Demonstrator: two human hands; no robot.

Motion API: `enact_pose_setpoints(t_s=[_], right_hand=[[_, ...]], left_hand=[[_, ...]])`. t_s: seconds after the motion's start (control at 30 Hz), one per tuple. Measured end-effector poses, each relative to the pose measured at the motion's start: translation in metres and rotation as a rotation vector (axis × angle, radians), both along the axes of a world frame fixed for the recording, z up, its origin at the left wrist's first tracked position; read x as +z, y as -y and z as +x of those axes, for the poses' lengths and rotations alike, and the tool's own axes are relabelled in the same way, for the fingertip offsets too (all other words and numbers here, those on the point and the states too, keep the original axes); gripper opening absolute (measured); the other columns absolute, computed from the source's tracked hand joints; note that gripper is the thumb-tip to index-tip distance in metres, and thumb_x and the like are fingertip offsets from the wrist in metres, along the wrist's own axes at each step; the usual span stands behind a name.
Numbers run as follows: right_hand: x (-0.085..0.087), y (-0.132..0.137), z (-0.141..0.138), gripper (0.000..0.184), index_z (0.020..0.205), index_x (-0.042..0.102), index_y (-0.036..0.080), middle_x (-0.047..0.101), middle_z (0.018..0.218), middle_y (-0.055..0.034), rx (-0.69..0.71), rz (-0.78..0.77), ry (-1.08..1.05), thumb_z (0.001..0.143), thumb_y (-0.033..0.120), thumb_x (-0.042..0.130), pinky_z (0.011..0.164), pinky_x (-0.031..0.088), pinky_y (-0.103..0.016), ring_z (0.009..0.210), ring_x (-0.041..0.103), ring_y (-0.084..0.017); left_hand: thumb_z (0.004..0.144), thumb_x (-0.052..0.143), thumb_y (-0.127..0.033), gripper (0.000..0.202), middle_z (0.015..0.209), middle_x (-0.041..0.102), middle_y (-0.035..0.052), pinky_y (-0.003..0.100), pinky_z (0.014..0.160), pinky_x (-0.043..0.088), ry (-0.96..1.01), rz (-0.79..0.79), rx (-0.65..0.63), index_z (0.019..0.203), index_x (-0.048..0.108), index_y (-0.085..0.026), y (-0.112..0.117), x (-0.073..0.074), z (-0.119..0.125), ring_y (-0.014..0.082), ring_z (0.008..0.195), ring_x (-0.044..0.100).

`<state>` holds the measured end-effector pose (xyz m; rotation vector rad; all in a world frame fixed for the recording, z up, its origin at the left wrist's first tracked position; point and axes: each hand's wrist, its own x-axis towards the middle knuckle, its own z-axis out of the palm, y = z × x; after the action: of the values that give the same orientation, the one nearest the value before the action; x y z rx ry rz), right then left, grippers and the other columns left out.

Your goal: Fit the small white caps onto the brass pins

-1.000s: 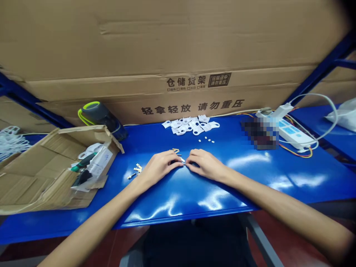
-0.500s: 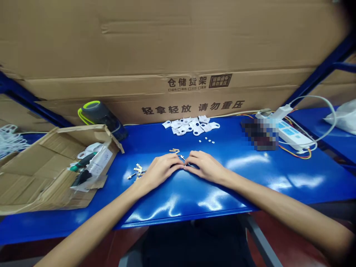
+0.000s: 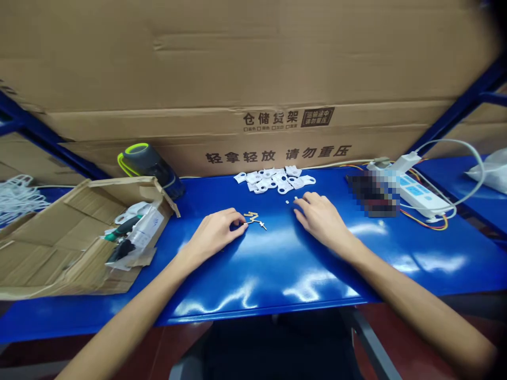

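Observation:
My left hand rests over the blue tabletop, thumb and forefinger pinched on the end of a small brass pin. Just beyond these fingertips lie a few small brass strips and a metal pin with a white collar. My right hand is held apart on the right, palm down with fingers bent and slightly spread. Its fingertips reach to tiny white plastic pieces; others of these are hidden beneath the hand. I see nothing held in it.
A pile of white tabs with holes lies at the back. On the left stand an opened cardboard box with tools and a dark bottle. A power strip with cables and a blurred dark object are on the right.
My hands were together at the middle and have parted. The right hand moved right and away to the tiny white pieces; the left drew back left, covering the brass parts that lay beside it.

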<state>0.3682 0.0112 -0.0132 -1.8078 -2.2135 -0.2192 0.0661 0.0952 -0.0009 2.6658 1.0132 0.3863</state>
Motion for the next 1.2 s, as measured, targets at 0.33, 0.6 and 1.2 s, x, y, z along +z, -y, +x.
enact_pose_setpoints(t_s=[0.33, 0.6, 1.2], right_hand=[[-0.018, -0.007, -0.056, 0.029, 0.113, 0.074, 0.019, 0.069, 0.102, -0.0087, 0.267, -0.080, -0.143, 0.109, 0.036, 0.052, 0.085, 0.045, -0.037, 0.093, 0.064, -0.023], [-0.017, -0.006, -0.031, 0.021, 0.109, 0.080, 0.022, 0.073, 0.101, -0.0080, 0.318, -0.090, -0.252, 0.106, 0.030, 0.061, 0.083, 0.046, -0.035, 0.092, 0.067, -0.022], [-0.033, 0.001, -0.044, 0.024, 0.104, 0.084, 0.028, 0.073, 0.098, -0.0065, 0.352, 0.029, -0.303, 0.105, 0.036, 0.062, 0.076, 0.044, -0.034, 0.085, 0.063, -0.020]], left_hand=[[0.107, 0.056, -0.040, 0.026, 0.105, 0.074, 0.0035, 0.026, 0.081, 0.051, 0.116, 0.096, -0.109, 0.111, 0.077, -0.023, 0.001, -0.022, 0.014, 0.0180, 0.097, 0.070], [0.109, 0.053, -0.038, 0.029, 0.112, 0.074, 0.0029, 0.024, 0.074, 0.050, 0.044, 0.204, -0.112, 0.119, 0.078, -0.028, -0.004, -0.024, 0.021, 0.0164, 0.098, 0.071], [0.103, 0.065, -0.039, 0.022, 0.105, 0.078, 0.0007, 0.027, 0.074, 0.047, 0.016, -0.094, -0.064, 0.114, 0.082, -0.031, 0.019, -0.011, 0.030, 0.0187, 0.095, 0.072]])
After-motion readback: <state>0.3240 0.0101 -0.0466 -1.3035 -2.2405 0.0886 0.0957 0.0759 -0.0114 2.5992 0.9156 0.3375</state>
